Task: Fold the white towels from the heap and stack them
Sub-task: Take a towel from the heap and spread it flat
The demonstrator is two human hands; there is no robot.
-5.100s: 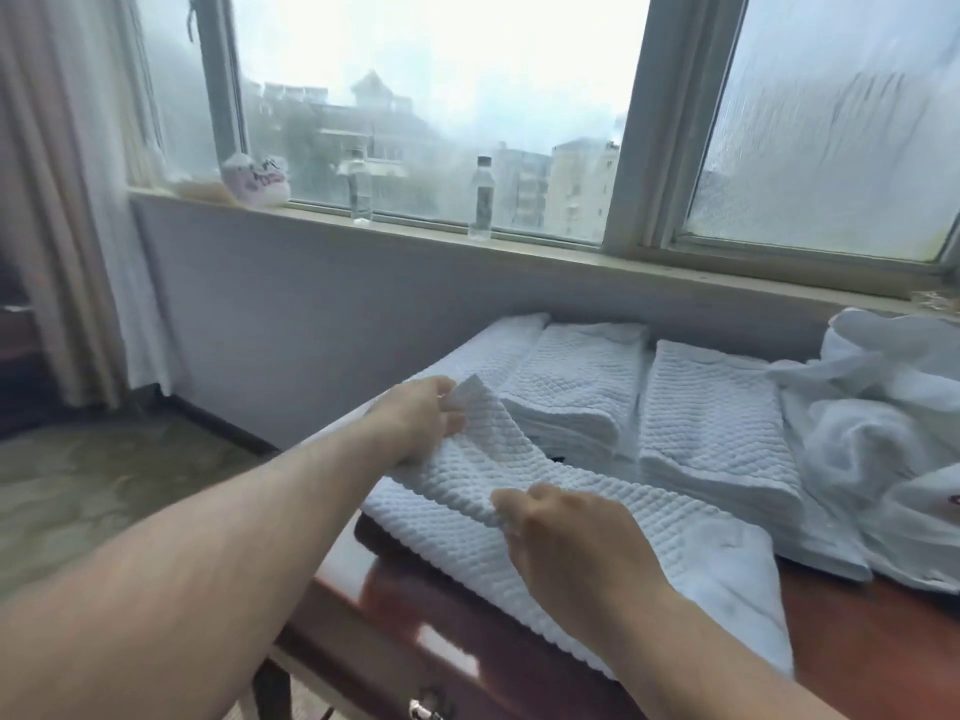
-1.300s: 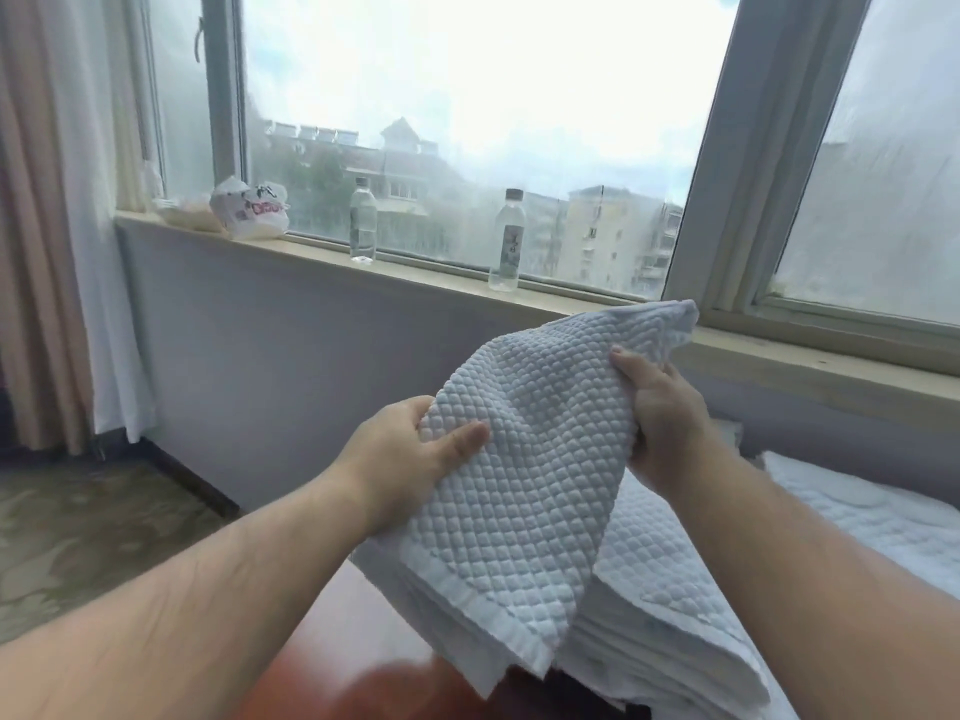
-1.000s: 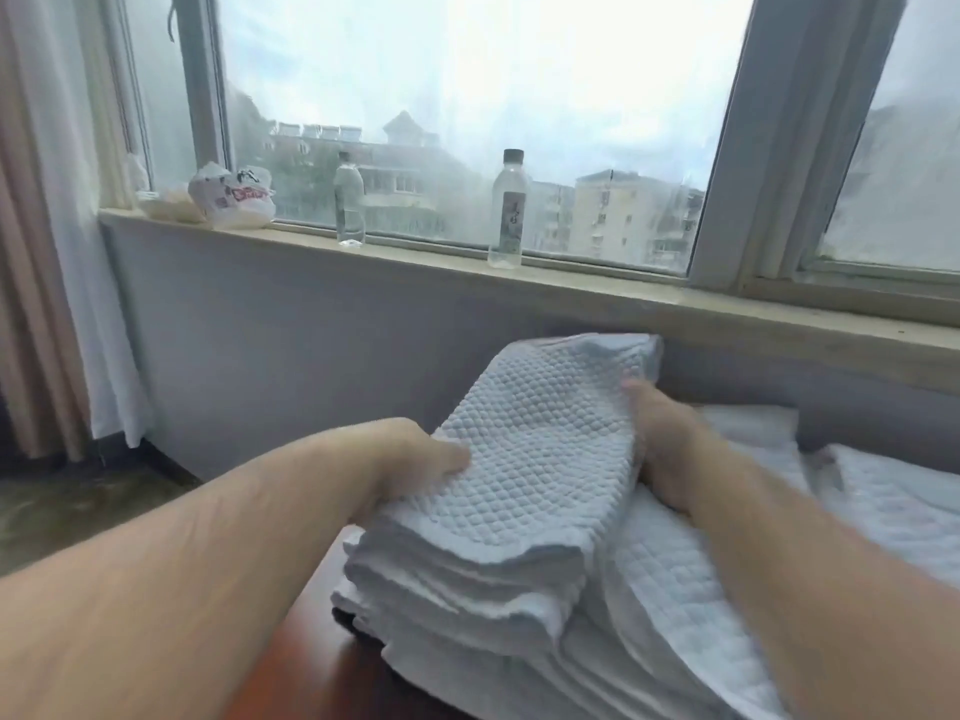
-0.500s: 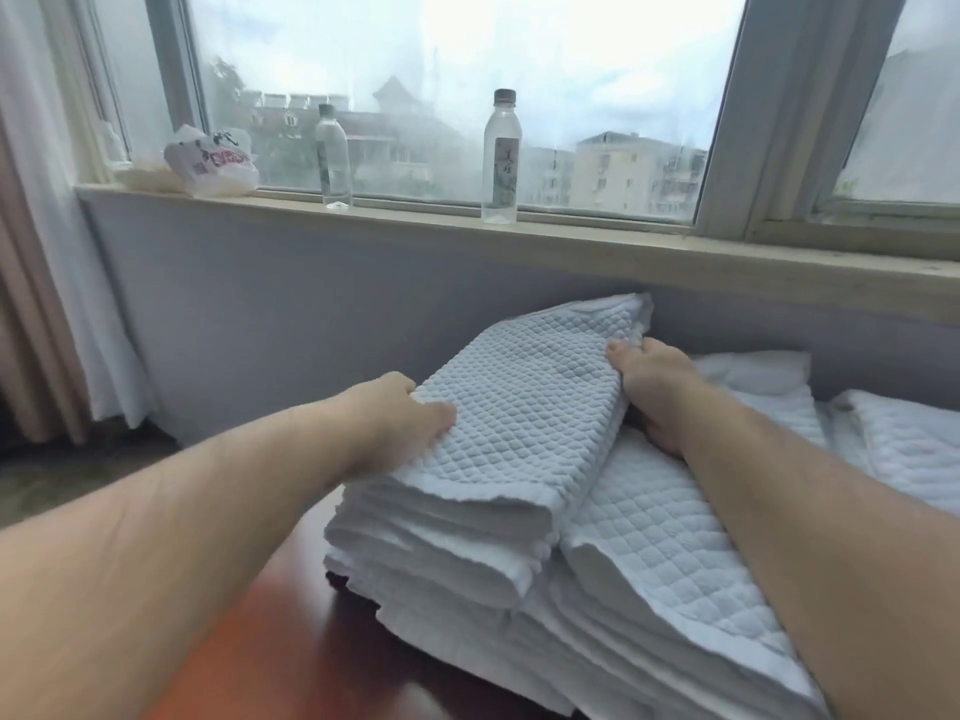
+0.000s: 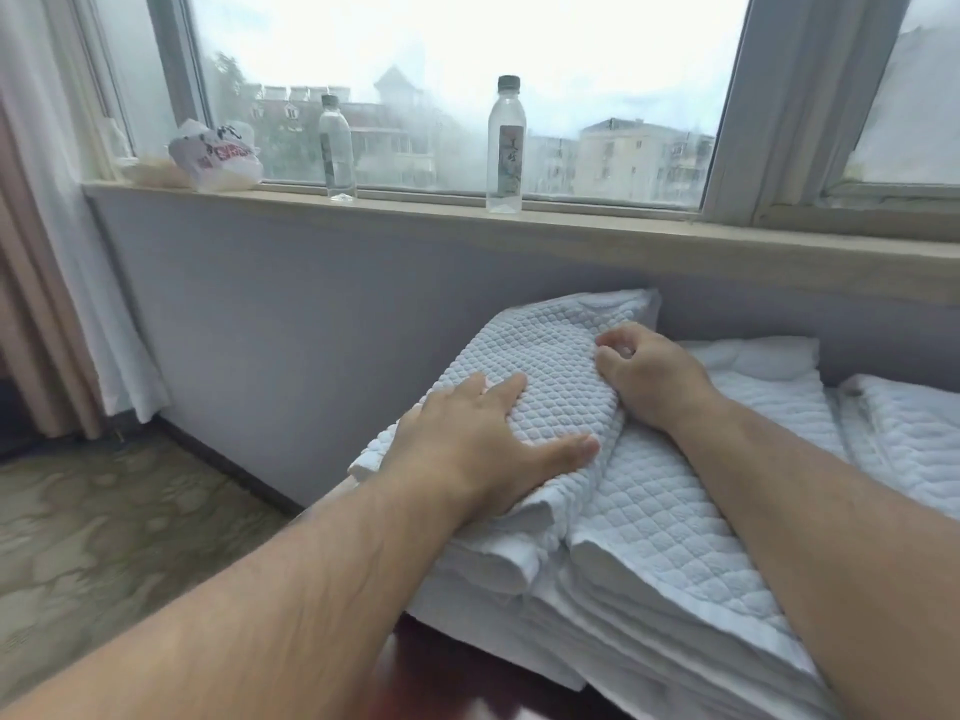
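Head view: the left hand [image 5: 483, 449] lies flat, fingers straight, pressing the top folded towel [image 5: 550, 366] onto the left stack [image 5: 488, 558] on the bench [image 5: 441, 678]. The right hand [image 5: 649, 376] rests apart at that towel's right edge, fingers curled; whether they pinch cloth is unclear. A second stack [image 5: 649, 522] lies just beside. On the windowsill [image 5: 623, 231] stand two clear capped bottles [image 5: 337, 148] [image 5: 505, 148], their fill unclear, and a crumpled bag [image 5: 215, 158].

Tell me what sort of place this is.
Probably a hotel room: stacks of identical folded white towels, bottled water on the windowsill, and a floor-length curtain.
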